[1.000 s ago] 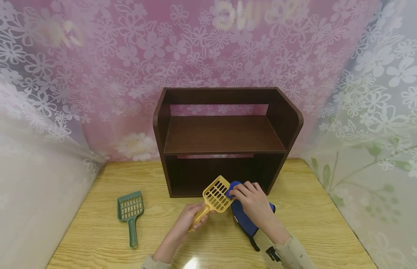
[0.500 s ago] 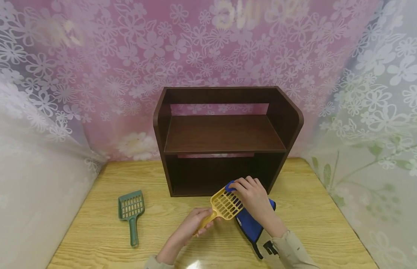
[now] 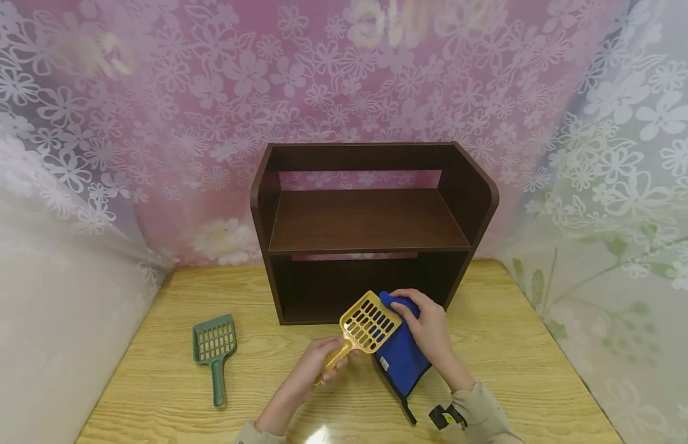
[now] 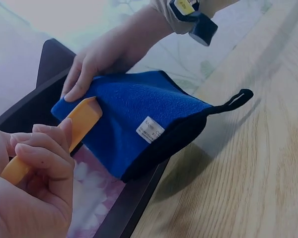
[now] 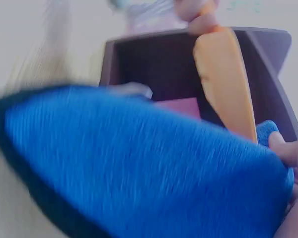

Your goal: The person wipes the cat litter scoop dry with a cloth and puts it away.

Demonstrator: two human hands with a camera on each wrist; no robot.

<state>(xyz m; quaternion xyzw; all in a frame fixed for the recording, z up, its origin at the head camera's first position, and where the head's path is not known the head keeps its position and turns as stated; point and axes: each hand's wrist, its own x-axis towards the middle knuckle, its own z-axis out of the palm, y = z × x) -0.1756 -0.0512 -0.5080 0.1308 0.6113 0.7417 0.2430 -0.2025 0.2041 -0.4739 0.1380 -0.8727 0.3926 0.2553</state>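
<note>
My left hand grips the handle of a yellow slotted litter scoop, its head raised in front of the shelf. With my right hand I pinch a blue cloth with black edging at the scoop's far right edge. The rest of the cloth hangs below that hand; a white label and a black hanging loop show on it. In the left wrist view the curled fingers wrap the yellow handle. Close up in the right wrist view, the cloth covers part of the scoop.
A green slotted litter scoop lies on the wooden table to the left. Behind my hands stands a dark brown two-tier shelf. Floral curtains enclose the back and sides.
The cloth in my right hand slid along the scoop's edge, up and back to the right. The scoop shifted right, then back left, and more of the hanging cloth shows now.
</note>
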